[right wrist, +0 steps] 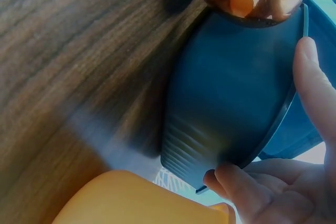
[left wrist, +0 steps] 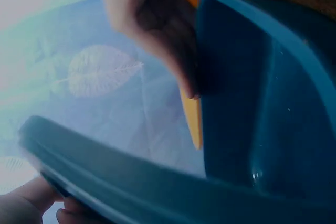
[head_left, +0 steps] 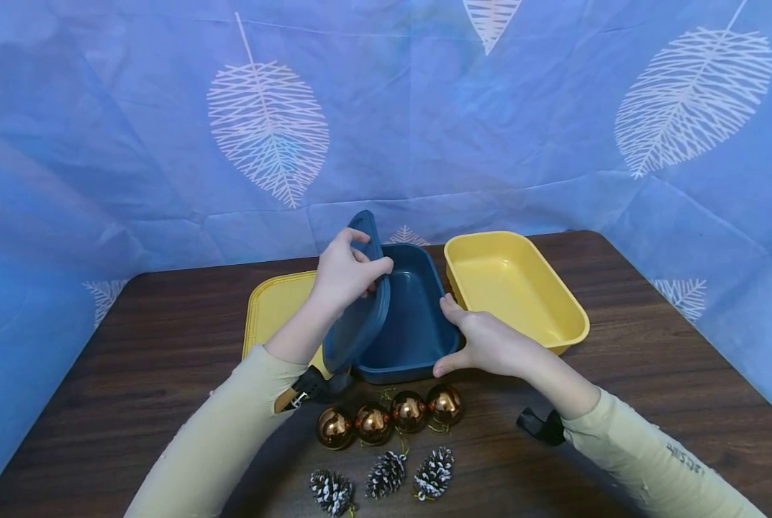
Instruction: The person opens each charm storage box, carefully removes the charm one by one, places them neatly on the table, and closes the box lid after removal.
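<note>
My left hand [head_left: 348, 270] pinches a dark blue lid [head_left: 358, 320] by its edge, thumb on one side and fingers on the other. The lid stands steeply tilted over the left side of a dark blue rectangular box [head_left: 414, 316], whose bare inside shows. At the box's near right corner, my right hand [head_left: 492, 342] holds it, thumb on the near wall and fingers along the right wall. In the right wrist view, the thumb lies at the rim and the fingertips [right wrist: 231, 174] bend against the outer wall [right wrist: 226, 82].
Right of the blue box sits an open yellow box [head_left: 515, 288]. A yellow lid [head_left: 275, 302] lies flat on the left, partly covered. Several shiny bronze balls [head_left: 373, 423] line up in front, with three frosted pine cones [head_left: 386, 475] nearer me. A blue cloth [head_left: 392, 144] hangs behind the table.
</note>
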The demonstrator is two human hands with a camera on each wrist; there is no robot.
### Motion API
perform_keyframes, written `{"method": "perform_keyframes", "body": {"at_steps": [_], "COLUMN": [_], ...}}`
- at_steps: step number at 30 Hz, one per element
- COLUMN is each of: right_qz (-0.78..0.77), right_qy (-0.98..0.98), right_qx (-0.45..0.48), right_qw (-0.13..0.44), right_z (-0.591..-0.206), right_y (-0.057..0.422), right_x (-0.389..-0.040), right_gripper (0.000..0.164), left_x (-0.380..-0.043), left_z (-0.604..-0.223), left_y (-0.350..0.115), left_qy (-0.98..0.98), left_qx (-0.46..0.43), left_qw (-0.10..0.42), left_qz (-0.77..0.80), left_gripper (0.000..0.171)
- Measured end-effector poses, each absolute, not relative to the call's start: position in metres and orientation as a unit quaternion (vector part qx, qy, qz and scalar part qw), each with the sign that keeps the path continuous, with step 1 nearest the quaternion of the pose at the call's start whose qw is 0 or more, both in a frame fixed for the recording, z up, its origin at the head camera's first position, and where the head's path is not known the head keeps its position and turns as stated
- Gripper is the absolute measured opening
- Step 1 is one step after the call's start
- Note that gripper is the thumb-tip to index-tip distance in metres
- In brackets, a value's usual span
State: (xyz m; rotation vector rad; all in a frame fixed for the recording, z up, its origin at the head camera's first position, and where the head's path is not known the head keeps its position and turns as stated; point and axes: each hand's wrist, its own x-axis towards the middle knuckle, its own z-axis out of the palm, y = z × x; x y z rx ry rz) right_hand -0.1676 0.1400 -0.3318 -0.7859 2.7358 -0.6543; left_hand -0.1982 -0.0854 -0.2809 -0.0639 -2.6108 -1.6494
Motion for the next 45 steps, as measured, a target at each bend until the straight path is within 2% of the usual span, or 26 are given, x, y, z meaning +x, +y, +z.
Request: {"method": "perform_keyframes", "body": {"at_steps": [8,11,15,19,24,31,41,45], "right_qz": [-0.228,-0.239,-0.295,-0.410,-0.538,-0.666,-0.704,-0.702], "right_qy": [0.928,0.925,0.909,0.866,0.800,0.700,0.665,0.671], "right_qx": [-0.275,-0.284,-0.289,-0.270,-0.220,-0.148,-0.118,-0.111], "right_qw": [0.104,0.086,0.062,0.094,0.148,0.209,0.218,0.211], "right_z": [-0.330,-0.327,-0.321,-0.319,-0.321,-0.325,-0.330,-0.329], "right_y": [0.143,0.145,0.145,0.140,0.130,0.120,0.114,0.118], "right_x": [-0.169,-0.169,-0.168,-0.166,-0.167,-0.170,-0.171,-0.169], "right_gripper": [0.107,0.107,0.092,0.070,0.056,0.046,0.036,0.040], "left_x": [-0.200,-0.201,-0.200,-0.199,-0.198,-0.196,-0.195,-0.193], "left_z": [-0.293,-0.298,-0.302,-0.303,-0.303,-0.303,-0.305,-0.301], "left_y": [-0.061,-0.056,-0.051,-0.049,-0.045,-0.040,-0.045,-0.055], "left_qy": [-0.889,-0.898,-0.902,-0.910,-0.916,-0.917,-0.919,-0.915], "left_qx": [-0.061,-0.063,-0.068,-0.077,-0.083,-0.085,-0.107,-0.124], "left_qw": [0.034,0.046,0.057,0.059,0.056,0.053,0.037,0.034], "left_qz": [-0.454,-0.434,-0.421,-0.404,-0.388,-0.386,-0.376,-0.383], "left_gripper": [0.053,0.053,0.055,0.056,0.057,0.056,0.061,0.057]}}
